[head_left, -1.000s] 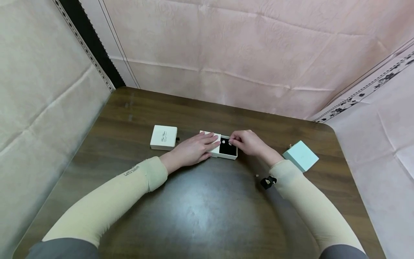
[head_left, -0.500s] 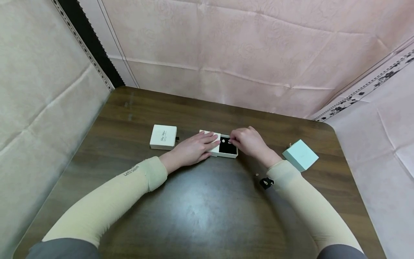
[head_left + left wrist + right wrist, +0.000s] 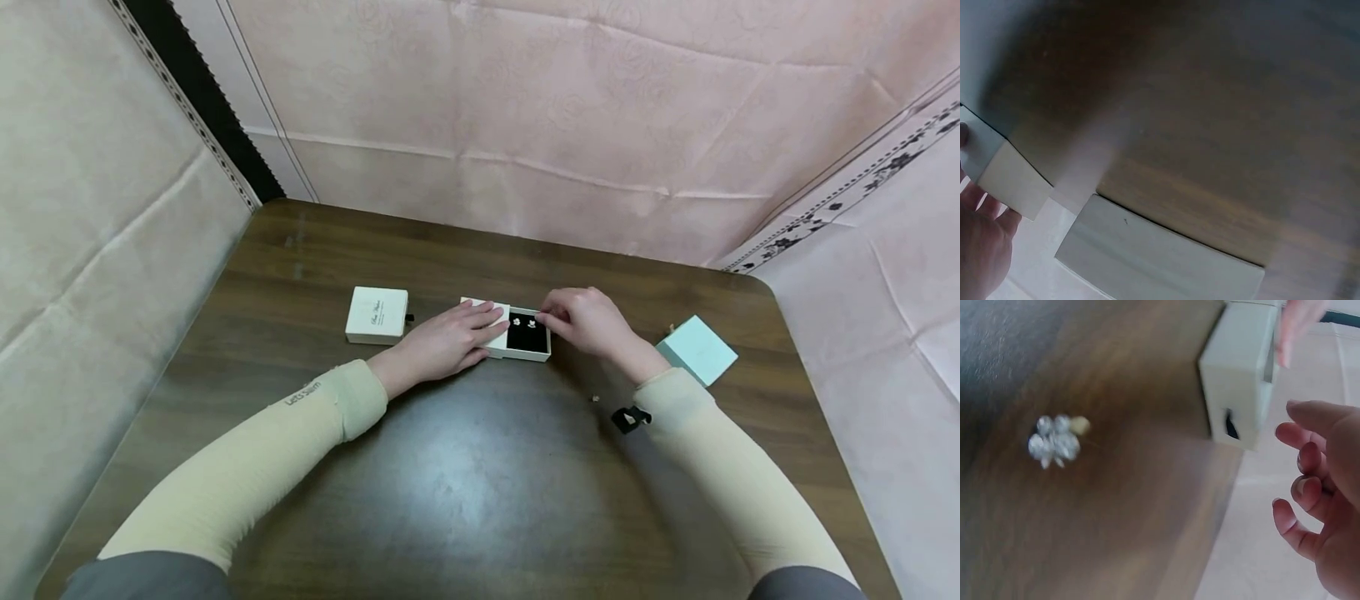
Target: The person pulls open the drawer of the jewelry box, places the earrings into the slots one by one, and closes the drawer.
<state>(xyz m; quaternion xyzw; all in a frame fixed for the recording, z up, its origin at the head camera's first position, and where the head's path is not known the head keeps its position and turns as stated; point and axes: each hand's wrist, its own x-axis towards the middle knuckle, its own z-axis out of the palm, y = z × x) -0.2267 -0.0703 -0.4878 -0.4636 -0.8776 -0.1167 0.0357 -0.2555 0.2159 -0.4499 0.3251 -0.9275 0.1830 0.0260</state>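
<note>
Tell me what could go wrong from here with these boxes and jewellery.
The loose sparkly piece lies on the table near the right hand; a careless sweep might knock it away. The tray sticks out of its cover, with two small shiny pieces on its black pad; sliding it shut could perhaps rub or loosen them.

Touches a pale, two-toned box (image 3: 1015, 181) at the left edge with the left hand (image 3: 982, 250); shows a second pale box (image 3: 1166, 250) lower down, apart, on brown wooden table (image 3: 1222, 137).

Partly open white box (image 3: 527, 355), two earrings (image 3: 517, 322) inside
</note>
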